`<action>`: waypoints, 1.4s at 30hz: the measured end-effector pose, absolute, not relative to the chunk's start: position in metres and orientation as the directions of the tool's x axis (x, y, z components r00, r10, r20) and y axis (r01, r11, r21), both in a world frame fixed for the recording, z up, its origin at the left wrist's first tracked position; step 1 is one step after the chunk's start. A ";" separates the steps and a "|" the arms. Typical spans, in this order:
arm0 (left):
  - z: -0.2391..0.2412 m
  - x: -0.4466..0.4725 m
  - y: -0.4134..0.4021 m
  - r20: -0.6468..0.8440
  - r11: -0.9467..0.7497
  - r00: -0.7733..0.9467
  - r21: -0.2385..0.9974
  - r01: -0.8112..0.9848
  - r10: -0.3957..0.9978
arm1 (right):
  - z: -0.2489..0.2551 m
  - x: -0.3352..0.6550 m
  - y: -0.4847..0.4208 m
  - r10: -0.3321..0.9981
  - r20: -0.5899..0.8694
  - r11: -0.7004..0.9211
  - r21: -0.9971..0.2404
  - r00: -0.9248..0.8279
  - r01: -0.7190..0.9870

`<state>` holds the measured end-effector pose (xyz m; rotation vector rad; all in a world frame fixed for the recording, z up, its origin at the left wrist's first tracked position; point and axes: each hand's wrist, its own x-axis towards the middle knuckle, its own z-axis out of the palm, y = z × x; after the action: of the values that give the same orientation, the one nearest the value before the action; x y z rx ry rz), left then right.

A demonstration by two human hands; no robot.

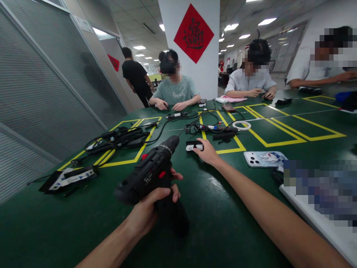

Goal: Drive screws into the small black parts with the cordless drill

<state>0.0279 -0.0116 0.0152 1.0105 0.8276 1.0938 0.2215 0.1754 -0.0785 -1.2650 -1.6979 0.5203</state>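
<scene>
My left hand (pixel 149 208) is wrapped around the handle of a black cordless drill (pixel 152 169) with red buttons. The drill's chuck points forward and to the right, a thin bit sticking out of it. On the green table (pixel 223 223), my right hand (pixel 208 152) grips the right end of a small black piece with a white part (pixel 192 146). Its exact kind cannot be made out. The drill is raised above the table, its bit tip near the cables beyond that piece.
Black cables (pixel 119 136) lie in a tangle at left, with a black-and-white strip (pixel 72 178) nearer. More cables and a white ring (pixel 241 125) lie mid-table. A phone (pixel 263 159) and a pale, partly blurred flat object (pixel 315 223) are at right. Several people (pixel 177 87) sit across; one walks behind.
</scene>
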 end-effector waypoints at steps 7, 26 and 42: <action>0.026 0.023 -0.005 -0.151 0.327 0.333 0.751 -0.574 0.931 | -0.078 0.221 0.173 0.893 0.447 0.402 -0.749 -0.046 0.526; 0.015 0.040 -0.024 -0.238 0.351 0.287 0.819 -0.455 0.928 | -0.076 0.222 0.170 0.887 0.457 0.411 -0.714 -0.068 0.566; 0.005 0.039 -0.019 -0.231 0.336 0.287 0.851 -0.403 0.930 | -0.078 0.223 0.171 0.878 0.475 0.419 -0.704 -0.059 0.574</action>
<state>0.0388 -0.0186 0.0051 0.7650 0.8392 1.0167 0.2231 0.1714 -0.0785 -1.2640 -1.7469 0.4116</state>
